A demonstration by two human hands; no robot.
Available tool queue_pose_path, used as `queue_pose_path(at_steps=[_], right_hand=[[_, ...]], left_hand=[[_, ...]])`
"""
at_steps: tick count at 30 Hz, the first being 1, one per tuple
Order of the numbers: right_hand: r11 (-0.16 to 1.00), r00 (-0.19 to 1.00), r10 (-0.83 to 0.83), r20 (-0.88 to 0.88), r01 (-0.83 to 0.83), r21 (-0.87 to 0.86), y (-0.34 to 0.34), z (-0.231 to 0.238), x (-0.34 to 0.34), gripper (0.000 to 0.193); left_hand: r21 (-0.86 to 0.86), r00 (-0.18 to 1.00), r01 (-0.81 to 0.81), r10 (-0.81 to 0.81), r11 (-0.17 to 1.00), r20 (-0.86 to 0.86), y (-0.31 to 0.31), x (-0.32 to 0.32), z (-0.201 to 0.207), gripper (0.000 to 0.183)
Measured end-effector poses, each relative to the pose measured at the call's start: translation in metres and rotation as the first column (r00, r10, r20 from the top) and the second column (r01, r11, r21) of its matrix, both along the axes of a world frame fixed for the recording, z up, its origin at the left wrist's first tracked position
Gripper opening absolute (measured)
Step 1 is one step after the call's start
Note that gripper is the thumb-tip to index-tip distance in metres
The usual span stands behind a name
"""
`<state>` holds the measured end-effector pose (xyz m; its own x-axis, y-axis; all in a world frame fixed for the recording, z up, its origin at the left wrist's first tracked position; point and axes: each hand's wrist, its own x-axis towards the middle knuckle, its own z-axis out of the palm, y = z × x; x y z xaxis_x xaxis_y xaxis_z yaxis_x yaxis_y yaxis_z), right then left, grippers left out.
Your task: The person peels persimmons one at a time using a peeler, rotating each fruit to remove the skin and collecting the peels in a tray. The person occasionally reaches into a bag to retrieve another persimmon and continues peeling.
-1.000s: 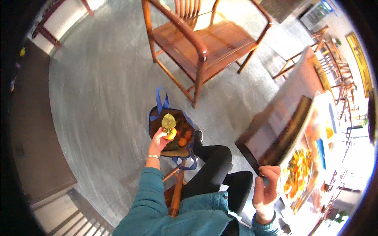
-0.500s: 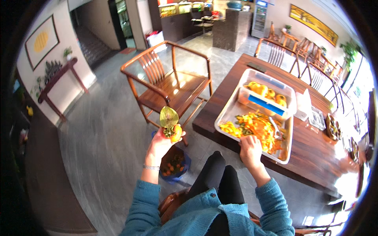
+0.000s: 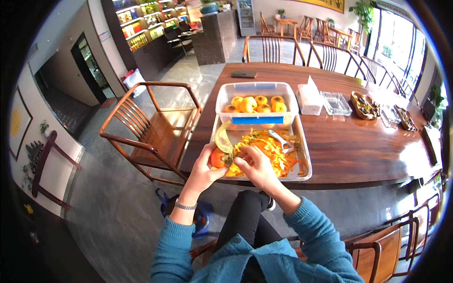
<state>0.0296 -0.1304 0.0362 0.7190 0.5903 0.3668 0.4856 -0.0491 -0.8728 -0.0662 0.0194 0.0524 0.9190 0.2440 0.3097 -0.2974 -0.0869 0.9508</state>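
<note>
My left hand [image 3: 202, 172] is wrapped round an orange persimmon [image 3: 218, 158] with a large yellow-green leaf [image 3: 222, 139] standing up from its top. My right hand [image 3: 258, 169] meets it from the other side, its thumb and fingers pinched at the persimmon's green calyx [image 3: 229, 159]. Both hands are over the near left part of a metal tray [image 3: 307, 166]. Orange peelings [image 3: 278, 162] cover much of the tray's bottom. A white-handled peeler [image 3: 279, 138] lies on them. Across the tray's far end sits a clear plastic box [image 3: 291, 101] holding several peeled-looking persimmons [image 3: 248, 104].
The dark wooden table [image 3: 349, 151] also carries a tissue box [image 3: 309, 101], a clear plastic container [image 3: 336, 104], a wooden dish [image 3: 364, 105] and a dark phone-like slab [image 3: 244, 74]. A wooden armchair [image 3: 163, 129] stands at left. Below my left arm is a blue bag [image 3: 204, 224].
My view has turned toward the table. The left hand has brought the persimmon from beside the table to above the tray. My right hand has left the tray's edge and now pinches the calyx.
</note>
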Motion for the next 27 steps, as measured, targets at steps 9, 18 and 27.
queue_pose_path(at_steps=[9,18,27], right_hand=[[0.999,0.949,-0.04,-0.314,0.033,-0.026,0.023,0.008,0.052,0.015],[0.99,0.991,-0.129,0.038,0.131,-0.056,0.026,-0.01,0.057,0.015],[0.948,0.858,-0.13,0.498,0.255,-0.191,-0.001,-0.001,0.052,0.02]], left_hand=[[0.402,0.997,-0.018,0.049,0.916,-0.068,0.017,0.05,-0.021,0.059],[0.069,0.982,-0.155,0.161,0.986,-0.099,0.008,0.06,-0.043,0.054],[-0.442,0.997,-0.063,0.034,0.895,-0.073,0.015,0.052,-0.052,0.069]])
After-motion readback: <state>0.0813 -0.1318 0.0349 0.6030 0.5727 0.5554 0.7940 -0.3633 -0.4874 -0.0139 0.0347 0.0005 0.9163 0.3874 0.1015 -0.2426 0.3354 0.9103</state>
